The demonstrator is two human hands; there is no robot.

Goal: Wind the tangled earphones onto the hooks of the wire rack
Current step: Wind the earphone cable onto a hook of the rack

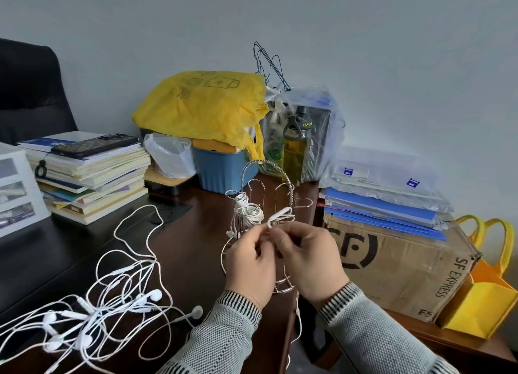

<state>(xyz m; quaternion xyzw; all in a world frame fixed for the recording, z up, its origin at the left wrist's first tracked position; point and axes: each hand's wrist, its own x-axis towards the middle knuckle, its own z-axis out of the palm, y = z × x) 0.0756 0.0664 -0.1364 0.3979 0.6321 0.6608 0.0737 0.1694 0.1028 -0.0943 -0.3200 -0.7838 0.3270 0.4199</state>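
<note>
Upright on the dark desk, the wire rack stands with its long axis vertical and its hooks pointing outward. One white earphone coil is wound on a left hook. Just in front, the left hand and right hand meet, fingers curled, pinching a folded white earphone cable whose loop slants up and to the right toward the rack. Down-left on the desk lies the tangled earphones heap, well apart from the rack.
</note>
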